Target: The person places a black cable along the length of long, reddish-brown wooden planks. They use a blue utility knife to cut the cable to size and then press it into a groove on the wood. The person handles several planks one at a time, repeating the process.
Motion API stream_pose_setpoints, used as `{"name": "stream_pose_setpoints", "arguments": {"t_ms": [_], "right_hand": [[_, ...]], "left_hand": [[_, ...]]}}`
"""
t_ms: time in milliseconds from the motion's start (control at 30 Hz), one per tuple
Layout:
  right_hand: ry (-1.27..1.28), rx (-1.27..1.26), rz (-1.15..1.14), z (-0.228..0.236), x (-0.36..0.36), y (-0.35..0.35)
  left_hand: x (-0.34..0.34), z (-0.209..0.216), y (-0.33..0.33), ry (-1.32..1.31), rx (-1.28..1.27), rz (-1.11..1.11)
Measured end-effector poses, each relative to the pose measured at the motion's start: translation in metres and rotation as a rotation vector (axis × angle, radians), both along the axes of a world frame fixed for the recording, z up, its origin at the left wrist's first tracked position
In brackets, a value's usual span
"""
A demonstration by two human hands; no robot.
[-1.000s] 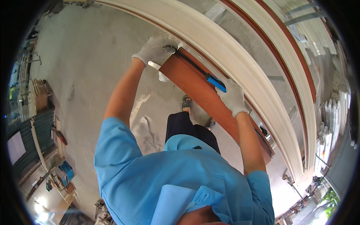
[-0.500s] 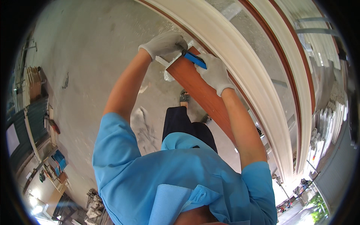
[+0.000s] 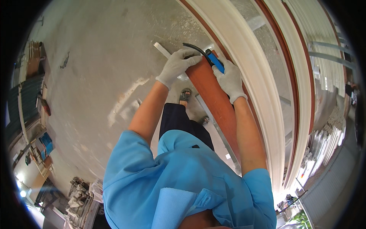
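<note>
A long reddish-brown board [image 3: 213, 91] slants from near my feet up to my hands. My left hand [image 3: 177, 66], in a pale glove, is at the board's far left corner, thumb and fingers closed on its end. In my gloved right hand [image 3: 230, 80] is a blue and black handheld tool [image 3: 216, 63], held over the board's far right side; its exact kind is not clear. A thin black curved strip [image 3: 196, 48] reaches left from beside the tool, past the board's end. Whether it joins the tool I cannot tell.
Long cream mouldings [image 3: 253, 61] with brown edges run along the right side, close to my right arm. A pale bar [image 3: 162, 49] sticks out beyond my left hand. My sandalled foot [image 3: 185, 94] is on the concrete floor beside the board. Stacked materials [image 3: 32, 59] stand far left.
My left hand has moved back from the tool to the board's corner, its fingers more spread. The black curved strip now shows. The tool is more upright in my right hand, and the view has shifted.
</note>
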State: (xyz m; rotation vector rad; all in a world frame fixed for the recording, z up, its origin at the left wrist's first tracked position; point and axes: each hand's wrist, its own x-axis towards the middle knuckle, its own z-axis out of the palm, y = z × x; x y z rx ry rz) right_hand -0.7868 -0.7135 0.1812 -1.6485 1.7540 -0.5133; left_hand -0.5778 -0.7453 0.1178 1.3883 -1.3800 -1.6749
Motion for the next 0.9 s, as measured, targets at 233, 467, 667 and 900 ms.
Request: {"name": "stream_pose_setpoints", "arguments": {"t_ms": [233, 467, 667, 900], "right_hand": [[0.203, 0.02, 0.059, 0.002, 0.001, -0.005], [0.078, -0.047, 0.012, -0.007, -0.002, 0.0], [-0.127, 0.067, -0.021, -0.014, -0.001, -0.006], [-0.077, 0.013, -0.066, -0.006, 0.011, -0.005]], "left_hand": [[-0.018, 0.002, 0.007, -0.084, -0.002, 0.138], [-0.02, -0.006, -0.016, 0.283, 0.326, 0.276], [-0.029, 0.004, -0.013, 0.317, 0.35, 0.356], [-0.03, 0.003, -0.014, 0.232, 0.344, 0.318]]}}
